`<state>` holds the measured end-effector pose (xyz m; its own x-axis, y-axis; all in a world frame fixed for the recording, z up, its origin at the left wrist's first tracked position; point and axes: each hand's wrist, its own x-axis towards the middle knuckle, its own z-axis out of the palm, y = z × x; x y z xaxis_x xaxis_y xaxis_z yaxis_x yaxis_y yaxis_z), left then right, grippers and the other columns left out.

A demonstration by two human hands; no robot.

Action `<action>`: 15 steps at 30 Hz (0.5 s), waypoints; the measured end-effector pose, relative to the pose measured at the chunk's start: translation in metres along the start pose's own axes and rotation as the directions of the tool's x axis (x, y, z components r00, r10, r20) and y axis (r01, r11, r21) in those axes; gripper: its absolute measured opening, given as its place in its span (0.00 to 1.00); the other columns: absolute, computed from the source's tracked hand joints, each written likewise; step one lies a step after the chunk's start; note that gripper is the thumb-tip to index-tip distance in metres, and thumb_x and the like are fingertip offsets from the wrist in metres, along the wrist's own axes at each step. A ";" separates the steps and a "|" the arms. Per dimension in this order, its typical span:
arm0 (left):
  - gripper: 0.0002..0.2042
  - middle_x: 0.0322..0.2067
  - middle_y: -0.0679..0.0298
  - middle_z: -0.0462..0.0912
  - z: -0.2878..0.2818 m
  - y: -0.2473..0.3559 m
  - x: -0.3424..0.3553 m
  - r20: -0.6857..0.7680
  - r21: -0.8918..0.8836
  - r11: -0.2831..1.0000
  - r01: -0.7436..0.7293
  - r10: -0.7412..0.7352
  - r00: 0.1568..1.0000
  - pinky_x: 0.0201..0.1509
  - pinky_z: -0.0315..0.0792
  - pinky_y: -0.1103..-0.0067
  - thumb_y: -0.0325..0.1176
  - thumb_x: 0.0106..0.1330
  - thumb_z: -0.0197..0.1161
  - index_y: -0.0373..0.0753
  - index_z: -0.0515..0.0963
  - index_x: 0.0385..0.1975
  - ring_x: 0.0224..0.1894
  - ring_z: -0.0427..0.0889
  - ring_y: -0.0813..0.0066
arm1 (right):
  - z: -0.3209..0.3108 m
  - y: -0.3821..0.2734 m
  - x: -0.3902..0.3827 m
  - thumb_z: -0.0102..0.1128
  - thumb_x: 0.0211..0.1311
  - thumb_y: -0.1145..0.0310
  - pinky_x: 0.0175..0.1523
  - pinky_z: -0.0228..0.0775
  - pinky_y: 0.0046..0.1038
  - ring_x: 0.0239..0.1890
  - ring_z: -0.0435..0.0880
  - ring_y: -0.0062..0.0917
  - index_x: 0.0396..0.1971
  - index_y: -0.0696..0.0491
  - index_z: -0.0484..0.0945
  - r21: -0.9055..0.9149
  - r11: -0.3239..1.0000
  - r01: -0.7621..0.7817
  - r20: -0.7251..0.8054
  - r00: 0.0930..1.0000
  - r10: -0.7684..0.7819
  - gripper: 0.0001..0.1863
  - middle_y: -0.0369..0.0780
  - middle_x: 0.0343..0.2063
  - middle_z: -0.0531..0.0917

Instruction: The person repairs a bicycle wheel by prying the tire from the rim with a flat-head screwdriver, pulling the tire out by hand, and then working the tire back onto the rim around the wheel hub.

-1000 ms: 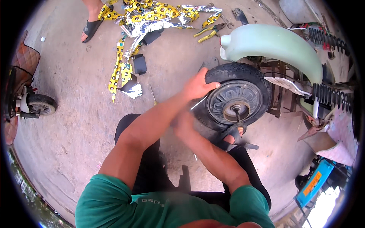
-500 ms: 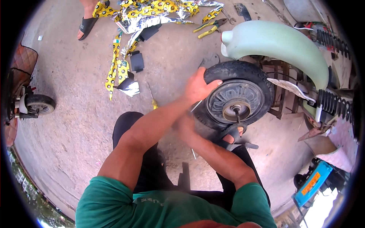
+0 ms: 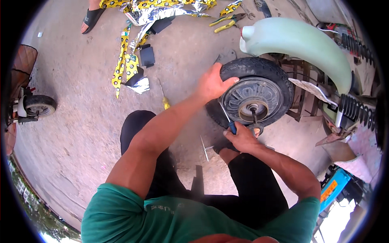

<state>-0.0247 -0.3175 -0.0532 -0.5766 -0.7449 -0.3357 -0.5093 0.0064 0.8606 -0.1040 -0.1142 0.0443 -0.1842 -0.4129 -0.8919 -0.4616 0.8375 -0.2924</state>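
A wheel with a black tyre [image 3: 279,83] and a dark metal hub [image 3: 259,91] stands in front of me, tilted so that its face shows. My left hand [image 3: 215,84] grips the tyre at its upper left, thumb over the sidewall and the other fingers partly hidden behind the tread. In my right hand [image 3: 245,139] is a screwdriver [image 3: 232,127] with a blue handle. Its thin shaft points up and left to the lower left edge of the rim, where the tip meets the tyre. An axle sticks out of the hub just above this hand.
Pliers [image 3: 229,22] and a yellow-handled screwdriver [image 3: 165,99] lie on the ground. Near my feet is a thin T-shaped tool [image 3: 206,148]. Torn yellow and silver wrapping [image 3: 152,18] spreads ahead. At right stands a vehicle with a pale green fender [image 3: 300,44] and a coil spring [image 3: 356,115].
My right hand has moved right, out from under my left forearm, bringing the screwdriver to the rim's lower left. My left hand stays on the tyre. The view has shifted slightly.
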 end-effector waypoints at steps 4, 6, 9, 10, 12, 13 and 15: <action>0.39 0.52 0.40 0.85 -0.011 0.001 0.001 -0.004 0.027 1.000 0.012 -0.012 1.000 0.59 0.79 0.57 0.60 0.58 0.77 0.34 0.74 0.59 0.55 0.85 0.39 | -0.092 -0.042 -0.044 0.61 0.73 0.55 0.54 0.78 0.46 0.48 0.87 0.49 0.52 0.55 0.77 -0.405 0.898 0.175 -0.100 0.967 -0.233 0.20 0.51 0.45 0.87; 0.40 0.52 0.40 0.85 -0.012 0.002 0.001 0.008 0.023 1.000 0.017 -0.018 1.000 0.60 0.79 0.57 0.61 0.58 0.77 0.34 0.74 0.59 0.56 0.84 0.39 | -0.113 -0.049 -0.045 0.60 0.73 0.57 0.55 0.79 0.44 0.49 0.88 0.44 0.49 0.55 0.79 -0.644 0.736 0.211 -0.155 0.905 -0.395 0.17 0.47 0.45 0.86; 0.39 0.52 0.40 0.85 -0.005 0.004 0.001 0.031 0.056 0.998 0.024 -0.026 0.999 0.60 0.78 0.57 0.60 0.58 0.77 0.34 0.74 0.59 0.56 0.84 0.39 | -0.128 -0.062 -0.029 0.61 0.71 0.57 0.55 0.81 0.42 0.48 0.90 0.41 0.46 0.56 0.81 -0.815 0.569 0.112 -0.102 0.938 -0.331 0.16 0.47 0.43 0.87; 0.39 0.51 0.40 0.85 -0.005 0.004 0.001 0.026 0.061 0.998 0.018 -0.019 0.999 0.60 0.79 0.57 0.60 0.58 0.77 0.35 0.74 0.59 0.56 0.84 0.39 | -0.130 -0.067 -0.022 0.62 0.70 0.56 0.54 0.82 0.41 0.46 0.91 0.40 0.43 0.55 0.84 -0.819 0.563 0.112 -0.093 0.942 -0.322 0.16 0.47 0.42 0.87; 0.39 0.51 0.40 0.85 -0.005 0.004 0.001 0.019 0.066 0.998 0.014 -0.015 1.000 0.60 0.79 0.56 0.60 0.58 0.77 0.35 0.74 0.59 0.56 0.84 0.39 | -0.130 -0.068 -0.005 0.62 0.70 0.56 0.53 0.82 0.40 0.45 0.91 0.41 0.41 0.55 0.85 -0.837 0.533 0.124 -0.070 0.942 -0.329 0.16 0.47 0.42 0.87; 0.39 0.51 0.41 0.85 -0.005 0.004 0.001 0.021 0.061 0.998 0.019 -0.020 1.000 0.59 0.79 0.56 0.60 0.59 0.77 0.35 0.74 0.59 0.55 0.84 0.39 | -0.128 -0.068 0.002 0.62 0.70 0.55 0.52 0.82 0.40 0.44 0.91 0.41 0.40 0.54 0.86 -0.856 0.500 0.133 -0.048 0.942 -0.333 0.16 0.47 0.42 0.88; 0.39 0.51 0.41 0.85 -0.006 0.004 0.001 0.022 0.056 0.998 0.025 -0.026 0.999 0.59 0.79 0.56 0.60 0.59 0.77 0.35 0.74 0.59 0.55 0.84 0.39 | -0.121 -0.073 0.009 0.63 0.69 0.54 0.52 0.82 0.40 0.44 0.91 0.40 0.39 0.54 0.86 -0.857 0.487 0.170 -0.019 0.933 -0.359 0.17 0.46 0.42 0.88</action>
<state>-0.0233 -0.3227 -0.0479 -0.5770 -0.7301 -0.3660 -0.5583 0.0255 0.8292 -0.1771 -0.2220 0.0995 -0.0227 -0.6927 -0.7209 -0.9995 0.0309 0.0017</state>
